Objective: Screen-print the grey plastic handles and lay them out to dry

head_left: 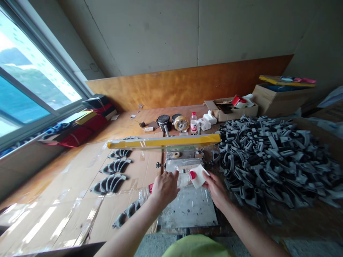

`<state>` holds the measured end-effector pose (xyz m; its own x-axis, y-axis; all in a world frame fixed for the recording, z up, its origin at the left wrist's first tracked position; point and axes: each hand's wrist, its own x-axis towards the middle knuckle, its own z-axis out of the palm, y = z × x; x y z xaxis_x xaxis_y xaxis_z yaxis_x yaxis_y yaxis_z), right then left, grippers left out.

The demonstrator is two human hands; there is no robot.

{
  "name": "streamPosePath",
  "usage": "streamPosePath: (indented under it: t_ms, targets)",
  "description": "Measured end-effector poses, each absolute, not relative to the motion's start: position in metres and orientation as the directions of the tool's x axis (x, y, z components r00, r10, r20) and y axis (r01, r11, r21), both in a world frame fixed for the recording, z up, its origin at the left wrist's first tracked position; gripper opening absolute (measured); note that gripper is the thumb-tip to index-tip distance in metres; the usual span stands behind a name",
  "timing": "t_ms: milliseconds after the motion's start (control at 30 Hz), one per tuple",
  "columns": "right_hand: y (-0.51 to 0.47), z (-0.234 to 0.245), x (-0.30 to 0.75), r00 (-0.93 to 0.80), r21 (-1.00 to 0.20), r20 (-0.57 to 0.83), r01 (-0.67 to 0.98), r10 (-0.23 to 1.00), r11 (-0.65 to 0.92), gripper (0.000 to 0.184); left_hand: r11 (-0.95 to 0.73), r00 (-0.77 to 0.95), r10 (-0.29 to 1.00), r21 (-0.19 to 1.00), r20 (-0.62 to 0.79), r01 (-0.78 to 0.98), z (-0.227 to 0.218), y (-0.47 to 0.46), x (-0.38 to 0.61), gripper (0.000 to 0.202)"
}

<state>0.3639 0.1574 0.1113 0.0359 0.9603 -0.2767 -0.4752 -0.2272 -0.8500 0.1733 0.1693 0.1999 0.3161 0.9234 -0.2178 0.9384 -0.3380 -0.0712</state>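
Our left hand (164, 187) is clamped on a clear plastic bottle (183, 180), our right hand (215, 189) pressing a white cloth (199, 176) against it; a few grey ribbed plastic arcs (115, 175) lie laid out, beside a large heap of grey plastic pieces (268, 160).

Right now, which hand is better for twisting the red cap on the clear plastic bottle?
Probably the right hand: holding a white cloth, it sits beside the red cap, while the left hand grips the clear plastic bottle.

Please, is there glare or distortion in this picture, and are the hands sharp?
Head view: daylight overexposes the window, glare streaks the plastic-covered cardboard, wide-angle distortion tilts the wall edges, and the left hand, right hand and plastic bottle look fairly sharp.
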Motion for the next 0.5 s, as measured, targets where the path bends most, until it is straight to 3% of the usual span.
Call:
streamPosePath:
  t_ms: [133,267,400,500]
  targets:
    - [0.159,0.112,0.354,0.009,-0.824,-0.291,-0.510,0.957,-0.246,0.049,-0.310,0.301,0.933,-0.016,-0.196,0.951,0.199,0.169,0.164,0.044]
    - [0.161,0.121,0.351,-0.015,-0.753,-0.308,-0.607,0.951,-0.254,0.044,-0.263,0.291,0.940,0.162,-0.178,0.951,0.189,0.167,0.150,0.050]
    - [0.160,0.128,0.358,-0.085,-0.643,-0.390,-0.688,0.917,-0.337,0.035,-0.071,0.256,0.939,0.599,-0.230,0.798,0.165,0.160,0.113,0.071]
    - [0.157,0.126,0.366,-0.051,-0.608,-0.444,-0.717,0.895,-0.342,0.032,0.196,0.172,0.941,0.884,-0.292,0.425,0.145,0.156,0.074,0.077]
